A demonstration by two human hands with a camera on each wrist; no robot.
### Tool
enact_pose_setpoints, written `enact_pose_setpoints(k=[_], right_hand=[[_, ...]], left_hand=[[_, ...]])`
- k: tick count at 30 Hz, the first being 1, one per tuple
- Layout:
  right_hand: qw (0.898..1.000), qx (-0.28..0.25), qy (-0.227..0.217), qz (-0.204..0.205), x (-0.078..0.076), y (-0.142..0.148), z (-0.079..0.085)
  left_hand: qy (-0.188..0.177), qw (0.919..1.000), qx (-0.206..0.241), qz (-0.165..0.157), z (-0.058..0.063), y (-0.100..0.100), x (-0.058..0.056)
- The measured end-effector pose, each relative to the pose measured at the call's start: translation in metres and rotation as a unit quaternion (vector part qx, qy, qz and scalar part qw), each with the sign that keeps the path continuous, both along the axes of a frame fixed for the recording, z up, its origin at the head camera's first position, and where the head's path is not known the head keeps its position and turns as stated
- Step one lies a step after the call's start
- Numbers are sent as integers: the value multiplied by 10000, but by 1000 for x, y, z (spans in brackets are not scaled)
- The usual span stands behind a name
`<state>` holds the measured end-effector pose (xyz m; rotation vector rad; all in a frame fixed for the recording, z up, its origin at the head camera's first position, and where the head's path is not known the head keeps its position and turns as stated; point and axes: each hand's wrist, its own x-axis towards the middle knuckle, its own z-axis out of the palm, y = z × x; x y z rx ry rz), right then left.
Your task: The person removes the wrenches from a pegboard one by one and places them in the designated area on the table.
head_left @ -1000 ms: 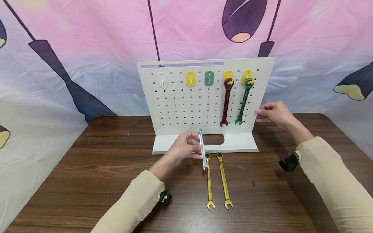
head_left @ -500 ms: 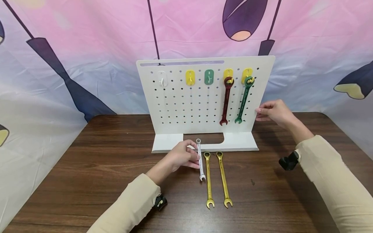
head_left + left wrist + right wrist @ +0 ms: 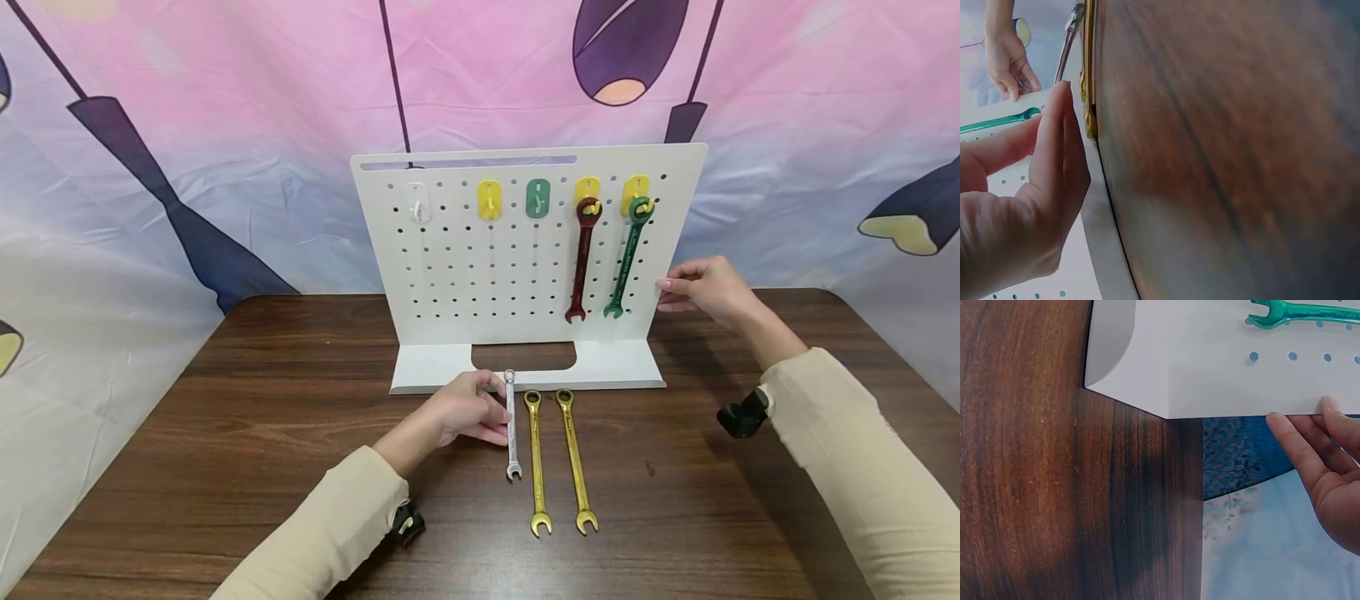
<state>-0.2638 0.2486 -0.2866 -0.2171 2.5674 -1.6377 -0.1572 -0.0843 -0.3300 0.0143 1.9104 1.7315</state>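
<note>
My left hand [image 3: 467, 407] pinches a small silver combination wrench [image 3: 512, 446] between thumb and fingertips, its ring end up toward the pegboard and its open jaw toward me. It is low over the table, just left of two gold combination wrenches [image 3: 537, 475] lying side by side. In the left wrist view the silver wrench [image 3: 1066, 53] sticks out past the fingertips [image 3: 1063, 90]. My right hand [image 3: 705, 290] holds the right edge of the white pegboard [image 3: 517, 332], thumb at the front and some fingers behind it, as the right wrist view shows.
A dark red wrench [image 3: 581, 267] and a green wrench [image 3: 626, 262] hang from yellow hooks on the board's right side. Further left are a green hook [image 3: 537, 198], a yellow hook [image 3: 490, 200] and a white hook [image 3: 419, 203] with nothing on them. A patterned cloth [image 3: 247, 125] hangs behind the table.
My left hand has brought the silver wrench down and toward me, from in front of the pegboard's base to beside the gold wrenches. The right hand has stayed at the board's edge.
</note>
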Motion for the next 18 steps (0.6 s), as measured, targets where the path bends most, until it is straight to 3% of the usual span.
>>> enact_pose_setpoints(k=[6, 13, 18], right_hand=[[10000, 33, -7, -16, 1, 0, 1], [10000, 31, -9, -19, 1, 0, 0], [10000, -2, -26, -9, 1, 0, 0]], left_hand=[[-54, 9996, -268, -21, -1, 1, 2], [-140, 9958, -890, 131, -1, 4, 4], [-157, 9942, -1047, 179, -1, 3, 4]])
